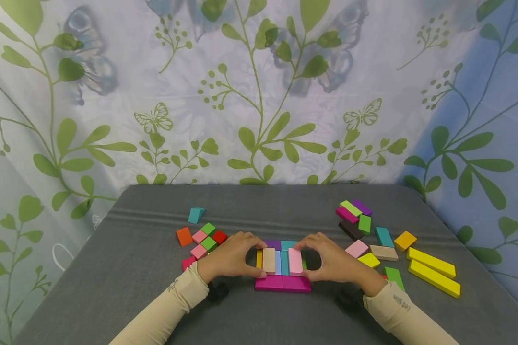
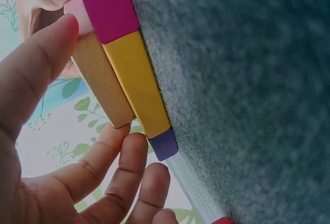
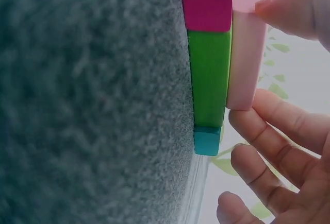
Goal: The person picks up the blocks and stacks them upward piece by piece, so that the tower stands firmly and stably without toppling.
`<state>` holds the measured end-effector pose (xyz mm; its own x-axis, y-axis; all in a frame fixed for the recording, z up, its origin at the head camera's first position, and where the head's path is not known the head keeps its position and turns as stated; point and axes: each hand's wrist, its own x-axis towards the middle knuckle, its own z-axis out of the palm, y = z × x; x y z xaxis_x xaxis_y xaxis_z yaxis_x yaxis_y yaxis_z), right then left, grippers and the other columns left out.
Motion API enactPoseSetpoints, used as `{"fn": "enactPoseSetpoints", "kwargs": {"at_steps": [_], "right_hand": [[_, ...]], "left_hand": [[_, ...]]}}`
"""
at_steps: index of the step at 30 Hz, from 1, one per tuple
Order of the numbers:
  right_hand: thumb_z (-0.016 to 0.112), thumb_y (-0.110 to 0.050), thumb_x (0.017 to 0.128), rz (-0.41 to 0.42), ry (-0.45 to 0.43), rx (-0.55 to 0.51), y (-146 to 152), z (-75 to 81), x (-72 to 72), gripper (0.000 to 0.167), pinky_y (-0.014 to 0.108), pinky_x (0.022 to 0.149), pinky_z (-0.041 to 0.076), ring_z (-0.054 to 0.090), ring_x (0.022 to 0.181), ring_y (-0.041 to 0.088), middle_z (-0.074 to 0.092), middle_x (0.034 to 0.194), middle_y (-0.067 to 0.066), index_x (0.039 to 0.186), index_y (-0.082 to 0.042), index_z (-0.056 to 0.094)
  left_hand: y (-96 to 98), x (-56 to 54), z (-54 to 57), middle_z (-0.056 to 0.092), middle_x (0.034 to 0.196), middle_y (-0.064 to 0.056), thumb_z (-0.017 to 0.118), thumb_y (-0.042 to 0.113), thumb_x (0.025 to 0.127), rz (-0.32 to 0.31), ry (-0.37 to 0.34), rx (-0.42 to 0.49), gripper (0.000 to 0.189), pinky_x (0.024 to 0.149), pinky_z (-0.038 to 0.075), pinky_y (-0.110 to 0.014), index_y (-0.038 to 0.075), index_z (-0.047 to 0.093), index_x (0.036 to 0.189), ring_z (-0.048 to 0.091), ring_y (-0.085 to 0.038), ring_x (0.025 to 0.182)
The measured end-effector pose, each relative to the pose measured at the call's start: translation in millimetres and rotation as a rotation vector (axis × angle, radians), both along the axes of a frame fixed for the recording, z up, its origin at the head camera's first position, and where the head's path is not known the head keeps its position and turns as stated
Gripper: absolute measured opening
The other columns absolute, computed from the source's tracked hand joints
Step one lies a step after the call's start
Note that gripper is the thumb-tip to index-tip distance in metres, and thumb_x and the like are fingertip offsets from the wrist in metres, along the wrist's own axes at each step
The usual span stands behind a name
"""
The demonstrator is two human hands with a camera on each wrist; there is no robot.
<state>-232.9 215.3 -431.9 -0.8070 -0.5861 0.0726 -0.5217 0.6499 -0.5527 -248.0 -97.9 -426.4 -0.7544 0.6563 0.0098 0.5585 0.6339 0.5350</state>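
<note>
A flat layer of coloured blocks lies mid-table, with two magenta blocks along its near side and a purple block and a teal block at the far side. On top, my left hand pinches a plain wooden block by its near and far ends, above the yellow block. My right hand holds a pink block the same way, its thumb at the near end. A green block sits under the pink one's outer side. Between the two upper blocks, blue and teal ones show.
Left of the layer lie small loose blocks, among them an orange block and a teal one. To the right are several more, including long yellow blocks and a dark brown block. A patterned curtain hangs behind the grey table.
</note>
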Motion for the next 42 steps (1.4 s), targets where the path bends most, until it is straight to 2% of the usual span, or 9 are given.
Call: {"fn": "enactPoseSetpoints", "kwargs": {"at_steps": [4,10,14,18,23,29,33,36,42], "right_hand": [[0.089,-0.034,0.086,0.009,0.004,-0.005,1,-0.4,0.4,0.06,0.067,0.105,0.051,0.055,0.127,0.035,0.066,0.137,0.008,0.136,-0.009,0.068],[0.088,-0.037,0.091,0.023,0.012,-0.045,14,3.4,5.6,0.068,0.061,0.101,0.055,0.059,0.122,0.034,0.064,0.139,0.01,0.146,-0.006,0.062],[0.084,-0.029,0.097,0.018,0.06,-0.096,35,9.0,11.0,0.054,0.05,0.093,0.058,0.063,0.113,0.033,0.066,0.135,0.012,0.142,-0.004,0.065],[0.082,-0.014,0.098,0.0,0.12,-0.158,63,13.5,16.3,0.035,0.036,0.079,0.059,0.064,0.097,0.021,0.071,0.12,0.011,0.13,-0.003,0.072],[0.082,-0.005,0.095,-0.081,0.154,-0.146,103,18.3,23.2,0.025,0.029,0.073,0.056,0.061,0.088,0.004,0.075,0.106,0.003,0.12,-0.006,0.076],[0.082,-0.003,0.094,-0.178,0.157,-0.075,148,26.0,36.6,0.024,0.027,0.071,0.056,0.062,0.087,0.0,0.074,0.106,-0.005,0.117,-0.005,0.076],[0.085,-0.007,0.093,-0.266,0.124,0.029,174,33.7,43.8,0.027,0.028,0.072,0.056,0.061,0.088,-0.005,0.075,0.106,-0.003,0.118,-0.003,0.076],[0.085,-0.01,0.093,-0.345,0.078,0.124,193,38.9,46.5,0.029,0.031,0.073,0.057,0.064,0.09,0.001,0.076,0.109,0.007,0.119,-0.001,0.076],[0.083,-0.016,0.096,-0.483,-0.054,0.25,225,35.4,54.1,0.036,0.052,0.076,0.061,0.069,0.093,0.031,0.074,0.114,0.025,0.121,0.009,0.073]], "left_hand": [[-0.1,-0.3,-0.4,0.069,0.126,-0.007,0.092,0.04,0.086,-0.002,0.004,0.001,0.062,0.108,0.048,-0.057,0.007,0.07,0.135,0.058,-0.029,0.123],[0.5,-0.3,-0.6,0.069,0.126,-0.007,0.092,0.04,0.086,-0.006,0.007,0.003,0.062,0.109,0.047,-0.058,0.007,0.07,0.134,0.058,-0.029,0.123],[0.6,0.4,0.1,0.069,0.126,-0.007,0.092,0.039,0.086,-0.007,0.005,0.005,0.061,0.109,0.048,-0.057,0.007,0.07,0.134,0.058,-0.029,0.123],[0.3,0.4,-0.3,0.069,0.125,-0.007,0.092,0.038,0.086,-0.008,0.01,0.006,0.061,0.107,0.049,-0.056,0.007,0.07,0.134,0.058,-0.029,0.121],[-0.5,0.1,-1.6,0.068,0.124,-0.007,0.093,0.038,0.086,-0.007,0.007,0.014,0.061,0.107,0.05,-0.055,0.006,0.07,0.133,0.058,-0.029,0.121],[-0.7,0.3,-2.9,0.068,0.125,-0.007,0.093,0.037,0.086,-0.002,0.0,0.013,0.062,0.106,0.051,-0.053,0.006,0.07,0.134,0.058,-0.028,0.122],[-0.5,-0.3,-3.2,0.068,0.126,-0.007,0.092,0.037,0.086,-0.005,-0.007,0.016,0.062,0.106,0.051,-0.052,0.006,0.07,0.134,0.057,-0.028,0.122],[-0.3,-0.7,-3.6,0.068,0.127,-0.007,0.092,0.037,0.087,-0.01,-0.014,0.019,0.062,0.106,0.051,-0.051,0.006,0.07,0.135,0.057,-0.028,0.122],[0.1,-0.9,-4.6,0.067,0.127,-0.007,0.092,0.037,0.087,-0.011,-0.022,0.021,0.062,0.106,0.052,-0.05,0.006,0.069,0.135,0.057,-0.028,0.122]]}}
